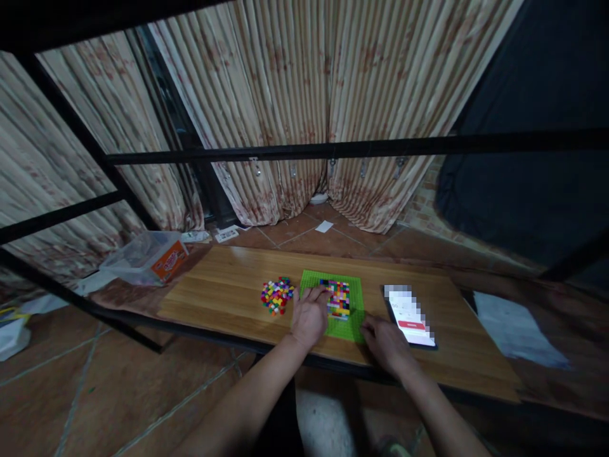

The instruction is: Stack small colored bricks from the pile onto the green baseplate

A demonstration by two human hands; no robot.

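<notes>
A green studded baseplate lies on the wooden table, with rows of many-coloured toy bricks built on its middle. My left hand is over the plate's left side, fingers bent and close together at the left edge of the rows. Whatever its fingertips may hold is hidden. At the plate's lower right edge is my right hand, its fingers curled and closed on that edge. A pile of small loose bricks in mixed colours lies just left of the plate, beside my left hand.
A phone with a lit screen lies right of the plate. Left of the wooden table stands a clear plastic box with an orange label. Papers lie at the right. A black metal bar crosses before the curtains.
</notes>
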